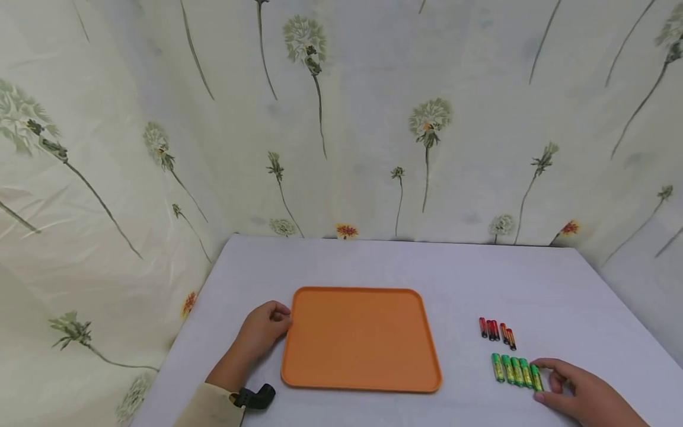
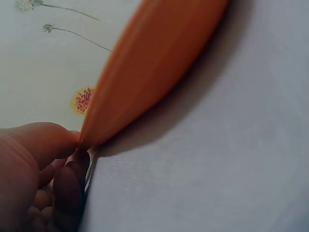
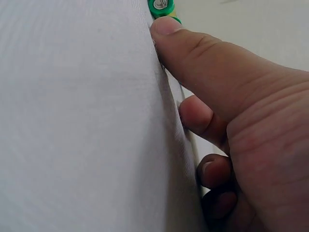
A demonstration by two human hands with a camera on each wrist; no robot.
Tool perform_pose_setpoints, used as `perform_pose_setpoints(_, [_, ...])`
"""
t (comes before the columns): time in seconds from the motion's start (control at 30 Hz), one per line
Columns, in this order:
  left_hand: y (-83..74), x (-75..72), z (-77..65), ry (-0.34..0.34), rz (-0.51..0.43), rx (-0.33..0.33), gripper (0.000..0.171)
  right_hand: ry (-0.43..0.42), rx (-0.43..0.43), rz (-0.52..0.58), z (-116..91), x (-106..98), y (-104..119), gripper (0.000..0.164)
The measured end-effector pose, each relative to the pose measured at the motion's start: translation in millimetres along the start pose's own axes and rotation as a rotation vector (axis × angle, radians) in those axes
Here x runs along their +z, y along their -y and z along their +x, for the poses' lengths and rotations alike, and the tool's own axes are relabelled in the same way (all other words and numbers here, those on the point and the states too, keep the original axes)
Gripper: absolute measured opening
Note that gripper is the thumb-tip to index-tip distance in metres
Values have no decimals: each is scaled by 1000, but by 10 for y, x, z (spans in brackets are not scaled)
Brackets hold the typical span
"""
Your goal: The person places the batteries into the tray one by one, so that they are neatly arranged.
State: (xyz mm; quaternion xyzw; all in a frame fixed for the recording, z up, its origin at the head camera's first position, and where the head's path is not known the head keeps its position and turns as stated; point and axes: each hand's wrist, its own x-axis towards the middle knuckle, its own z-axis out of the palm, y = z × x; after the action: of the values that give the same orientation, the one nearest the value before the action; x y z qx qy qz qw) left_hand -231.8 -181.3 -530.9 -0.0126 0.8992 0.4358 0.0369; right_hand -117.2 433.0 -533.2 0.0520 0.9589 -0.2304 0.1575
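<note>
Nearest, the right hand has its thumb and index finger pinched on the two ends of a slim green cylindrical battery; whether it is off the white cloth-covered table cannot be told. Just left of this grip, four matching green batteries lie side by side in a row. Well to the left, nearer than the other grip, come a beige fabric sleeve and a black wristband. The left hand is clamped, thumb against fingers, on the left rim of a shallow orange rectangular tray, which spreads out to the right of that grip. Farther than the right hand's grip and to its left lie five small red-and-black cylindrical batteries. Beyond both grips hangs a pale dandelion-print sheet
</note>
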Motion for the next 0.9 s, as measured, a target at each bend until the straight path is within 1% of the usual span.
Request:
perform_pose_setpoints(0.07, [2,-6,4,0,13,-2,14,-8,3,4,-3,2,16,83])
perform_pose_setpoints(0.17, [2,-27,3,1,20,-22,17,-23,-6,10,-13,15,39,81])
perform_pose_setpoints(0.3, [-7,-35,-4,21,-29,-43,17,-46,-10,4,-39,-11,57,81])
perform_pose_setpoints(0.4, [-18,-14,-13,43,-71,-28,17,-56,3,2,-60,-74,72,83])
perform_pose_setpoints(0.53, [-17,4,-16,60,-85,-10,17,-53,21,31,-34,-138,138,83])
perform_pose_setpoints(0.67, [-26,21,-21,67,-86,-8,18,-61,1,43,31,-198,282,82])
perform_pose_setpoints(0.8, [-21,9,-14,57,-75,-4,18,-89,-64,31,112,-232,488,82])
perform_pose_setpoints(0.9, [-10,-5,-7,52,-71,-2,18,-119,-112,23,170,-244,648,78])
